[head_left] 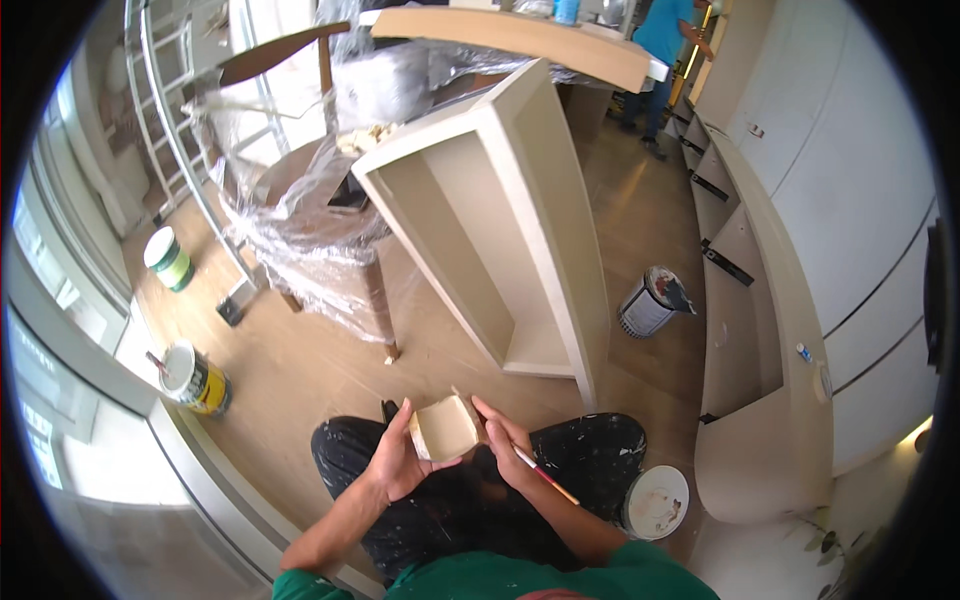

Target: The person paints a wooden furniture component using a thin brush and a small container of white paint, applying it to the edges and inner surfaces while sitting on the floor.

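Observation:
My left hand [396, 468] is wrapped around a small squarish tub [446, 430] with pale cream paint inside, held above my lap. In my right hand [506, 442] is a thin paintbrush, its red and white handle [546, 476] sticking out toward my forearm. The brush's bristle end is near the tub's right edge, too small to make out clearly. Right in front of me, a long cream open box, like a drawer or cabinet carcass [541, 165], stands tilted, its far end raised near the wrapped chair.
A plastic-wrapped chair [330, 270] and a ladder [190, 165] stand ahead left. Paint cans sit at left [195, 380], far left [168, 258] and right [652, 302]. A white lid or bucket [657, 502] is by my right knee. Low cabinets [745, 300] line the right; a person [660, 45] stands far back.

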Tool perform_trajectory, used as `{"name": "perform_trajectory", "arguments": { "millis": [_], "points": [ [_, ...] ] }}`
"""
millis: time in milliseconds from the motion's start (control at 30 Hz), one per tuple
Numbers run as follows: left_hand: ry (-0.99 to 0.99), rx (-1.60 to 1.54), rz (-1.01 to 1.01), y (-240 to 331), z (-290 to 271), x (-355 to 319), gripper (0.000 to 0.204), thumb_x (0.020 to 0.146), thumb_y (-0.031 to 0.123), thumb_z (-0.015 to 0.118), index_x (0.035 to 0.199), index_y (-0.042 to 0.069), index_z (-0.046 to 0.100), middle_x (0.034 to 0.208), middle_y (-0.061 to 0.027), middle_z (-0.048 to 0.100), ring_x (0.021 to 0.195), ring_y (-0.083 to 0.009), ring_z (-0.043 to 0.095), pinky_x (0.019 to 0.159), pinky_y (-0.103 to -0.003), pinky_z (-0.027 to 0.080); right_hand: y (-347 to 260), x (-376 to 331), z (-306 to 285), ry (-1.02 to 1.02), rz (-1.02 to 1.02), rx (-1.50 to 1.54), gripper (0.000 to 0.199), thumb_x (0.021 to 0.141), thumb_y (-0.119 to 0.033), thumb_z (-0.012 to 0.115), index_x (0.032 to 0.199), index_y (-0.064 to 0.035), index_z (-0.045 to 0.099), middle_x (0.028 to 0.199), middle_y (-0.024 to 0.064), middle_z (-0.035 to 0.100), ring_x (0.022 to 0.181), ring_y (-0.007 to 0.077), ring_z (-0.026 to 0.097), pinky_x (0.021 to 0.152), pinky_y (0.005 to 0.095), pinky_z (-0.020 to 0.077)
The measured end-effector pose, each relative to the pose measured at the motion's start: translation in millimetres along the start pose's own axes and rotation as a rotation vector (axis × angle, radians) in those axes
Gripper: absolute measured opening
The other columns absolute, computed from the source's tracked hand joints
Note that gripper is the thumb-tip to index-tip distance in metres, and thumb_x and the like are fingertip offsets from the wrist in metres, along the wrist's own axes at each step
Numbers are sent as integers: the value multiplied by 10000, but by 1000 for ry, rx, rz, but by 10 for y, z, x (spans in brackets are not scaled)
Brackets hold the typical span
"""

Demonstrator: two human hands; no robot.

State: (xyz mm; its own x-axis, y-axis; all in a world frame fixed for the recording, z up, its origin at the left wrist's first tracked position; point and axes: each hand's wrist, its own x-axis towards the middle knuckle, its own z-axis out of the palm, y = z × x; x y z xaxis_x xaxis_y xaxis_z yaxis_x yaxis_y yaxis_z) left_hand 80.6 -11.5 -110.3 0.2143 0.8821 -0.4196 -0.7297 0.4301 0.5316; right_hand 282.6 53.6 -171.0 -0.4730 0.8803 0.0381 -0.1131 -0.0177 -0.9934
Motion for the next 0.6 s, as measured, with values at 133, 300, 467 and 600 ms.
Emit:
{"name": "perform_trajectory", "arguments": {
  "millis": [133, 300, 467, 600],
  "points": [
    [-27, 82, 14, -121, 88, 9, 764, 1065, 665, 267, 1517, 79, 457, 1434, -124, 596, 1283, -283, 614, 1001, -442, 572, 257, -11, -119, -157, 195, 475, 502, 1125, -304, 457, 1509, 19, 457, 1431, 119, 585, 1284, 196, 595, 1055, 400, 512],
    [-9, 59, 88, -385, 137, 99, 751, 1079, 637, 270, 1543, 60, 396, 1477, -120, 551, 1325, -278, 578, 1057, -451, 535, 254, -27, -186, -14, 254, 478, 365, 1105, -322, 522, 1346, -60, 604, 1108, 4, 656, 995, 98, 646, 795, 302, 570],
    [36, 133, 87, -558, 205, 203, 809, 1051, 697, 226, 1554, 83, 377, 1478, -117, 547, 1316, -281, 583, 1036, -463, 549, 218, -128, -328, 36, 308, 560, 262, 1092, -276, 550, 1224, -71, 645, 1131, 16, 686, 1038, 133, 683, 892, 381, 597],
    [120, 137, 120, -642, 201, 166, 791, 1070, 664, 190, 1522, 55, 417, 1469, -127, 546, 1328, -276, 570, 1062, -475, 529, 276, -126, -348, 30, 399, 514, 210, 1083, -239, 563, 1211, -91, 641, 1112, 31, 703, 1011, 161, 704, 882, 399, 592]
  ]
}}
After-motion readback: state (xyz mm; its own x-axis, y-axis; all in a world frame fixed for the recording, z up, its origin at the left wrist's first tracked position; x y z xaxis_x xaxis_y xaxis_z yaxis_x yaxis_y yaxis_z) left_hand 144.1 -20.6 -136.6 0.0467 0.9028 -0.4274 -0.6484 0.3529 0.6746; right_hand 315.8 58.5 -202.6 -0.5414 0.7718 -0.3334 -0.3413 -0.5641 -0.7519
